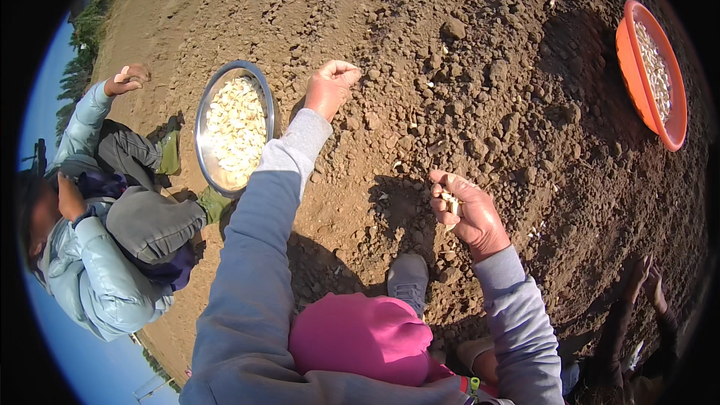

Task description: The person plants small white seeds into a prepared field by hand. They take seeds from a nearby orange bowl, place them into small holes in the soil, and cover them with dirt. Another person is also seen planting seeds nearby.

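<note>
My left hand [332, 89] is above the cloddy soil, right of a metal bowl, its thumb and fingertips pinched together; whether something small sits between them cannot be told. My right hand [469, 211] is curled around several pale cloves, which look like garlic cloves [451, 202], low over the soil. The metal bowl [272, 118] on the ground holds a heap of whitish cloves. Scattered pale pieces lie on the rough soil [416, 107] between and beyond my hands.
An orange plastic basin [630, 79] of pale cloves stands at the far right. A person in a light blue jacket [112, 281] sits at the left. Another person's hands [647, 281] reach over the soil at lower right. My grey shoe [408, 281] is below my hands.
</note>
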A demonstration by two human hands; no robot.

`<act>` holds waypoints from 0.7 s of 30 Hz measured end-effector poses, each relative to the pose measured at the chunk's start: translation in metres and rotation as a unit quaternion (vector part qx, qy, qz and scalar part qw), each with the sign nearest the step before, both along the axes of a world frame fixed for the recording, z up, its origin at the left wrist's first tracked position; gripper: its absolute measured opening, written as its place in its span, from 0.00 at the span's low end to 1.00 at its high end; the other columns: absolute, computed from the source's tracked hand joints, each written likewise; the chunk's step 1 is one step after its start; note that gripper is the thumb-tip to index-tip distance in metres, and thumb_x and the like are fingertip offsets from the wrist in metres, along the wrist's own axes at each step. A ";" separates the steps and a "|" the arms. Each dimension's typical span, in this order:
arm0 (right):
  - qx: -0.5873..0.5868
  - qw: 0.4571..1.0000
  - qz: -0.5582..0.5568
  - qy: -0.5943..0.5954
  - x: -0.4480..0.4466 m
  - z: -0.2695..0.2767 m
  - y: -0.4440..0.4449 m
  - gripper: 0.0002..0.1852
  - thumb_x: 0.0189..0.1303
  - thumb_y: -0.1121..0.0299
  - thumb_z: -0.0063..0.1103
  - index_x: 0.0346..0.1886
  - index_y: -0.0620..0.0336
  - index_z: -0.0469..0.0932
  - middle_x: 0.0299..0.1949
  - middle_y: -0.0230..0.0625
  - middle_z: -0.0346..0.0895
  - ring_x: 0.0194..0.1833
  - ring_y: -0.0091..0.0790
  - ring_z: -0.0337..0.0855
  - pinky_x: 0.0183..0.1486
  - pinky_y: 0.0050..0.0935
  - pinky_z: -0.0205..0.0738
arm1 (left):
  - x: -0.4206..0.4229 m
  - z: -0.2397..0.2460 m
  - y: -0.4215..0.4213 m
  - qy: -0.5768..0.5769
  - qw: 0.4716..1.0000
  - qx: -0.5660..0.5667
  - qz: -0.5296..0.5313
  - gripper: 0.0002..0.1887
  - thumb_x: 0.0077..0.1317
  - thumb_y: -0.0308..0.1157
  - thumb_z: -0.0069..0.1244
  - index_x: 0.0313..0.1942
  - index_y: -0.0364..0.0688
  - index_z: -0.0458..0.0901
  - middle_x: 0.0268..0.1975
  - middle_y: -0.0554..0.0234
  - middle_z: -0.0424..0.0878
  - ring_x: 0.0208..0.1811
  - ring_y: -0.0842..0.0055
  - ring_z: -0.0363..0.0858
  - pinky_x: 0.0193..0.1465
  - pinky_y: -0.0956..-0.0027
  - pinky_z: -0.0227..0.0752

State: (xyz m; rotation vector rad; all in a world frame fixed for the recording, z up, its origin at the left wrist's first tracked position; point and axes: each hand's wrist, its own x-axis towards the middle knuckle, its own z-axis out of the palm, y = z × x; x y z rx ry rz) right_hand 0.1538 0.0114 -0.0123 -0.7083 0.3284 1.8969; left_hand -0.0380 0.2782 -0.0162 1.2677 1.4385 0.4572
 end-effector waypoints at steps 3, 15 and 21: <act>-0.036 0.999 -0.026 0.018 -0.001 -0.012 -0.004 0.17 0.71 0.66 0.47 0.56 0.69 0.70 0.36 0.36 0.75 0.30 0.26 0.75 0.21 0.17 0.69 | -0.004 -0.039 0.042 -0.065 0.993 -0.028 0.099 0.13 0.67 0.25 0.51 0.51 0.39 0.79 0.32 0.65 0.80 0.22 0.82 0.73 0.22 0.77 0.72; -0.011 0.997 -0.061 0.039 0.011 -0.031 0.015 0.16 0.71 0.67 0.47 0.56 0.67 0.71 0.39 0.39 0.74 0.33 0.29 0.76 0.23 0.19 0.71 | -0.013 -0.089 0.078 0.379 0.851 0.260 -0.253 0.11 0.60 0.30 0.54 0.44 0.47 0.84 0.41 0.51 0.84 0.38 0.59 0.82 0.44 0.59 0.74; -0.009 0.990 -0.104 0.090 0.002 -0.037 0.022 0.22 0.71 0.60 0.47 0.62 0.62 0.67 0.55 0.47 0.75 0.52 0.47 0.80 0.41 0.38 0.82 | 0.021 -0.072 0.071 0.471 0.797 0.250 -0.283 0.08 0.64 0.24 0.44 0.39 0.42 0.81 0.41 0.52 0.83 0.44 0.57 0.83 0.48 0.57 0.77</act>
